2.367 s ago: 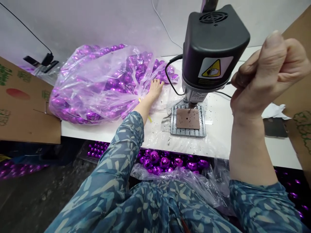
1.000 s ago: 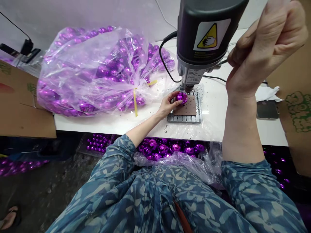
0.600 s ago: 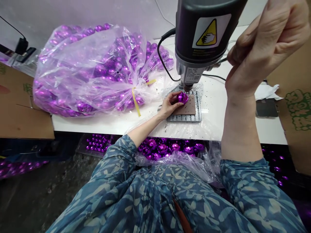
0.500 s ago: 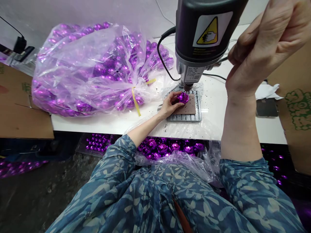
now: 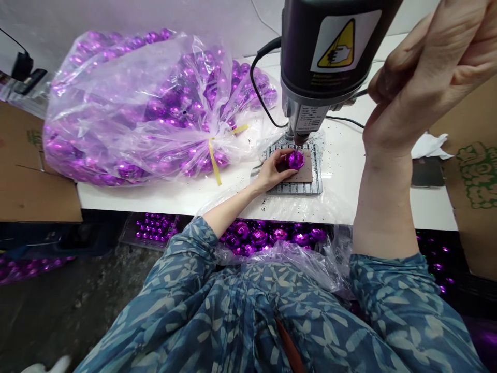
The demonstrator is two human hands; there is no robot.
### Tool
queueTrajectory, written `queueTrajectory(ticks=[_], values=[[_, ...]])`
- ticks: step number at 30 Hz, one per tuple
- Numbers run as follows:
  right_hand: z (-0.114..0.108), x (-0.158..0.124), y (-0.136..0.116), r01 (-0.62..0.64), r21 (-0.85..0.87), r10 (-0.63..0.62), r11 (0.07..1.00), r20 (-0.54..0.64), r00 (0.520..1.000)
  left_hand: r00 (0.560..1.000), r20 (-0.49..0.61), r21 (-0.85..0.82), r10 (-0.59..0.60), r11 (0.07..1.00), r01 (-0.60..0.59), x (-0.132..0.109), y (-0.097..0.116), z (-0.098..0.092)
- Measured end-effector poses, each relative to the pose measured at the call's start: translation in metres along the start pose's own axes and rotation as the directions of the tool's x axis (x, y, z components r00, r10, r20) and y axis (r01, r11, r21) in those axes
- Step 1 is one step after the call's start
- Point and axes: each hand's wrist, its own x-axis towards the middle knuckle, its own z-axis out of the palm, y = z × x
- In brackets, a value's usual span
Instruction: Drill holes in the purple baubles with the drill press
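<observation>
My left hand (image 5: pixel 276 168) grips a small faceted purple ball (image 5: pixel 295 159) and holds it on the brown pad of the drill's metal base plate (image 5: pixel 306 187), right under the chuck (image 5: pixel 300 138). The black drill press head (image 5: pixel 330 46) fills the top middle of the view. My right hand (image 5: pixel 423 83) is raised at the upper right, its fingers curled round the press's thin lever, which shows only as a dark rod by the knuckles.
A big clear plastic bag of purple balls (image 5: pixel 143 109), tied with a yellow strip, lies on the white table (image 5: pixel 155 194) at left. More purple balls sit in an open bag (image 5: pixel 272 238) below the table edge. Cardboard boxes (image 5: pixel 34 181) flank both sides. A phone (image 5: pixel 427 178) lies at right.
My left hand left the big bag with a purple ball and set it on the pad beneath the chuck, then shifted it slightly right. My right hand stayed on the lever.
</observation>
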Motion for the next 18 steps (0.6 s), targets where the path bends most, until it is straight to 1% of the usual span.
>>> queueTrajectory(ticks=[6, 12, 15, 18], values=[[-0.0007, -0.0014, 0.0, -0.01, -0.012, 0.01, 1.0, 0.004, 1.0, 0.999, -0.032, -0.029, -0.008, 1.0, 0.007, -0.0012, -0.0007, 0.0047], [0.0039, -0.0001, -0.0032, -0.019, 0.056, 0.02, 0.998, -0.025, 0.999, 0.998, -0.06, -0.074, -0.019, 0.997, 0.014, -0.004, 0.0051, 0.0094], [0.0047, -0.0014, -0.0068, -0.036, 0.017, 0.037, 0.999, -0.02, 0.999, 0.997, -0.067, -0.12, -0.047, 0.992, 0.039, -0.0052, 0.0074, 0.0109], [0.0028, -0.0074, -0.0094, -0.006, -0.01, 0.006, 1.0, -0.004, 1.0, 0.996, -0.069, -0.122, -0.051, 0.992, 0.042, -0.0042, 0.0044, 0.01]])
